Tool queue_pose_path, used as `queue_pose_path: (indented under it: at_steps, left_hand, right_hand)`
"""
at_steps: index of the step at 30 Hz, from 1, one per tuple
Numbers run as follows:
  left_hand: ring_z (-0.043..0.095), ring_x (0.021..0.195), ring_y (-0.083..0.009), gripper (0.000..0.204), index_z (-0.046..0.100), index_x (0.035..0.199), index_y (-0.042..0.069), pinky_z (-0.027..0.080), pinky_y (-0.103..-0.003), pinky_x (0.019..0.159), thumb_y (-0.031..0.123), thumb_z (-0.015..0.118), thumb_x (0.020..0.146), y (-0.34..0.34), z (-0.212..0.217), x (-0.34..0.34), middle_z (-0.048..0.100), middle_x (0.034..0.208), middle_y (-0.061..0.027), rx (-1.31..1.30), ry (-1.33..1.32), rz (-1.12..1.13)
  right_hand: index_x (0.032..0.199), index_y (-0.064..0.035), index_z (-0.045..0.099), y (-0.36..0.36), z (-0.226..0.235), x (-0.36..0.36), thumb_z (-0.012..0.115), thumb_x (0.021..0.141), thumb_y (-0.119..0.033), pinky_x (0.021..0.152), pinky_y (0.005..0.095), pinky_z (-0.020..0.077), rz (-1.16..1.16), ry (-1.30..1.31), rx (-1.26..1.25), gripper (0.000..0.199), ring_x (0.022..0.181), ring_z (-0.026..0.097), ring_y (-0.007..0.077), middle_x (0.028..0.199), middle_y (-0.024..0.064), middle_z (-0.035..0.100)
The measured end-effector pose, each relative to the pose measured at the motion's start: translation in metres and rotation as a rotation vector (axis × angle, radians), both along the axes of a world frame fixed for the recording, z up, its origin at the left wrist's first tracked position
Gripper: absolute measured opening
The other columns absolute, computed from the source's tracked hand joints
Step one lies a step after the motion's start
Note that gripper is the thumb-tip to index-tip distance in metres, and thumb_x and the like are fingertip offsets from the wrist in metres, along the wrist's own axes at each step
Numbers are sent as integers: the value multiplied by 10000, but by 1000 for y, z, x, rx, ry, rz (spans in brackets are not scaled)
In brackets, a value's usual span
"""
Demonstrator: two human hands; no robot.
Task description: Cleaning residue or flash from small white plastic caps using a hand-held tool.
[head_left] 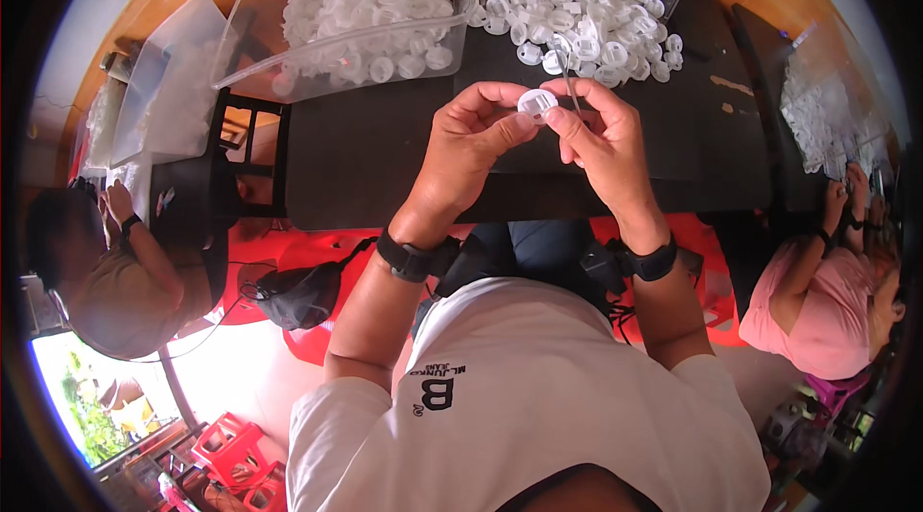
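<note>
Gleaming white, the plastic piece (pixel 535 102) looks round.

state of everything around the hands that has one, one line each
left hand, closed, pinching the disc's left side
right hand, closed, pinching the disc's right side
round white plastic disc, held above the tabletop
thin metal tool, held in the right hand
clear plastic bin, open-topped, heaped with white pieces
loose white plastic pieces, piled up
black wristband, worn on the left wrist
</note>
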State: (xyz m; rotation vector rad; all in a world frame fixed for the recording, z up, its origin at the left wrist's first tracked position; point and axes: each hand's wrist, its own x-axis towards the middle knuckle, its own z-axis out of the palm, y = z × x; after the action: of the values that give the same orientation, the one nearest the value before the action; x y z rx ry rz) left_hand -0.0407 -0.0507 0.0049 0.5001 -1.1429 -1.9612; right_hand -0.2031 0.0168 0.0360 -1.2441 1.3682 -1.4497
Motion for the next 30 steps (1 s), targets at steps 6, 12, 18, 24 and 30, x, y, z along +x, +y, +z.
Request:
queue_pose_path:
  at_steps: [6,12,18,24,30]
  left_hand:
    - [651,970,-131,218,625,1108,7,534,-275,866,20,681,898,0,4,2,686,1055,-73,-46,-91,21]
    - [651,978,-136,198,626,1095,10,542,-281,870,30,677,905,4,-3,4,685,1047,-76,12,-21,16]
    - [647,981,-147,180,624,1087,14,552,-299,892,30,665,913,1,-12,-1,671,1051,-78,65,59,6]
    - [648,967,-150,182,612,1098,14,557,-307,891,34,654,922,2,-15,-8,669,1052,-83,118,132,24]
    - [664,942,-144,214,611,1101,8,560,-292,859,9,673,896,-1,-1,-6,673,1035,-84,-112,-75,111]
  right_hand:
    - [1095,-8,663,2,-6,-3,679,904,-99,504,192,417,15,43,41,212,576,519,34,882,17,670]
    - [1098,1,662,4,-5,2,674,901,-92,503,188,413,40,49,31,218,574,513,30,883,8,673]
    - [1116,1,665,-1,-3,-2,683,895,-98,505,178,407,43,112,37,243,573,515,30,897,9,680]
    - [1100,9,669,-1,-8,7,700,871,-62,519,193,443,-6,59,-53,242,622,537,36,961,28,680]
    - [1042,0,690,-2,-13,5,736,827,-18,560,215,475,-106,129,-94,220,677,584,66,983,49,694]
